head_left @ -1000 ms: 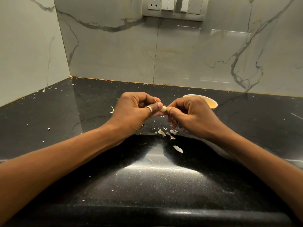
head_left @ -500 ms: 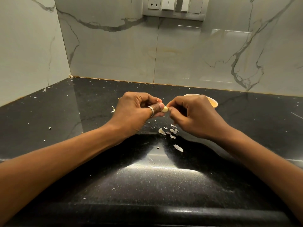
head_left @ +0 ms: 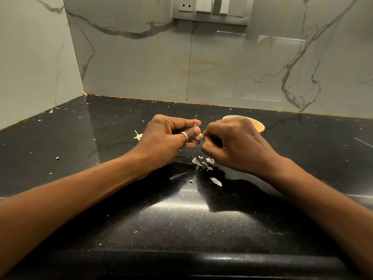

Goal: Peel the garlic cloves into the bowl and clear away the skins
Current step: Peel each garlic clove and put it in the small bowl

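A pale garlic clove (head_left: 199,136) is pinched between the thumb and fingers of my left hand (head_left: 168,136), which wears a ring. A thin strand of skin sticks up above that hand's fingers. My right hand (head_left: 235,145) has its fingertips curled against the clove's right end, pinching at it. Both hands hover over the black counter. Behind my right hand stands a small cream bowl (head_left: 257,125), mostly hidden; its inside cannot be seen. Several peeled skin flakes (head_left: 203,162) lie on the counter under the hands, with one more flake (head_left: 216,181) nearer to me.
The black stone counter (head_left: 121,209) meets marble walls at the back and left, forming a corner. A skin scrap (head_left: 138,136) lies left of my left hand, and tiny white bits are scattered across the counter. A switch panel (head_left: 211,9) sits on the back wall.
My right hand's fingers have shifted slightly on the clove, curling tighter at its end. The left hand and the flakes on the counter stay where they were.
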### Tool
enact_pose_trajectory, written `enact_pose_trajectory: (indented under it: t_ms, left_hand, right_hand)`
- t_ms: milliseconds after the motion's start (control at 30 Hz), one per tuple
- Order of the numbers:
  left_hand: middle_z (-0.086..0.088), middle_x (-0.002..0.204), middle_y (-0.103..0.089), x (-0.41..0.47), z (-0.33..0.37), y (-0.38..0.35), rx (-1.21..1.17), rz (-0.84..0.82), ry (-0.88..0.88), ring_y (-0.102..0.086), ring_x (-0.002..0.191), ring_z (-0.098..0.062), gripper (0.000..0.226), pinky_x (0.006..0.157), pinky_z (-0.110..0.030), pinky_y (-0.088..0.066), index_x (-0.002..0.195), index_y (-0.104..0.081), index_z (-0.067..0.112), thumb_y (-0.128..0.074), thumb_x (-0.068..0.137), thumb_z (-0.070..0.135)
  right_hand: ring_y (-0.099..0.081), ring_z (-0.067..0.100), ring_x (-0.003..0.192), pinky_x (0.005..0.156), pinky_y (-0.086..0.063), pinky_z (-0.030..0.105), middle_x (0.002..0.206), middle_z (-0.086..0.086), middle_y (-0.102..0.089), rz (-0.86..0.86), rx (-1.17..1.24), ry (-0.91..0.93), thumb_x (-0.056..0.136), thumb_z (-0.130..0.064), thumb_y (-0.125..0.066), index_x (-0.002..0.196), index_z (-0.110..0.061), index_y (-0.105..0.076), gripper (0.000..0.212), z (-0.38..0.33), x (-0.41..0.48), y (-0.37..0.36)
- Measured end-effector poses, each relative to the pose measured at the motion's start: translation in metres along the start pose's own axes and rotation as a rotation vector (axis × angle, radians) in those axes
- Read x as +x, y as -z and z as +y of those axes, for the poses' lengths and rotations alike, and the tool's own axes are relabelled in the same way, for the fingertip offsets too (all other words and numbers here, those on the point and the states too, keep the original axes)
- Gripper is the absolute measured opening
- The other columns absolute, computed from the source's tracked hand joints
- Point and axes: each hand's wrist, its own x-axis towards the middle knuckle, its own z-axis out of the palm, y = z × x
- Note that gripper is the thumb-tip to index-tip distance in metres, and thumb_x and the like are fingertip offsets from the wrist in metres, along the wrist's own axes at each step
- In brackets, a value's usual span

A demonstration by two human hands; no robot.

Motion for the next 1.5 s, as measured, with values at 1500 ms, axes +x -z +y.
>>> enact_pose_trajectory:
  t_ms: [1500]
  left_hand:
    - [-0.021,0.098,-0.075,0.0,0.007,-0.003,-0.15,-0.023,0.152,-0.075,0.087,-0.02,0.016,0.071,-0.019,-0.059,0.105,-0.071,-0.002,-0.064,0.091,-0.006]
  right_hand:
    - [-0.051,0.013,0.059,0.054,-0.043,0.029,0.073,-0.002,-0.063,0.058,0.008,-0.051,0.088,-0.028,-0.059,0.083,-0.01,-0.066,0.02,0.011,0.002,0.002]
